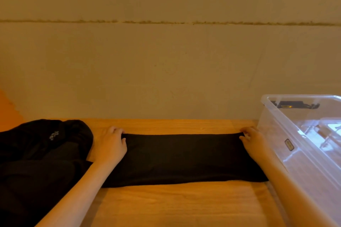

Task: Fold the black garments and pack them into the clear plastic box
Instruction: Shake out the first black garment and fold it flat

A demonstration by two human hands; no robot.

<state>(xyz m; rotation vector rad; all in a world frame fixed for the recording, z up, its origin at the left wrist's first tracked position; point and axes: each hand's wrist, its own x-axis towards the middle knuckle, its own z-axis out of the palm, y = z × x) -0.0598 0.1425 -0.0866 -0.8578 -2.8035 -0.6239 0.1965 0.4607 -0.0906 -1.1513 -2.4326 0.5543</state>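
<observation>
On the wooden table, flat against the far edge near the beige wall: a black garment folded into a long band running left to right. At its far left corner, the left hand, fingers curled over the cloth's edge and pinching it. At its far right corner, the right hand, fingertips likewise pinching the fabric, though shadow there makes the exact finger positions hard to read. Both forearms stretched forward along the band's two short ends. Just left of the left hand, touching the band's near-left end: a heap of black garments, crumpled and unfolded, with a small pale print near the top. Just right of the right forearm: the clear plastic box, lid off, standing on the table's right side and running out of view; a small dark label on its near wall and a dark latch-like piece at the far rim. No garment visible inside the box's seen portion.
</observation>
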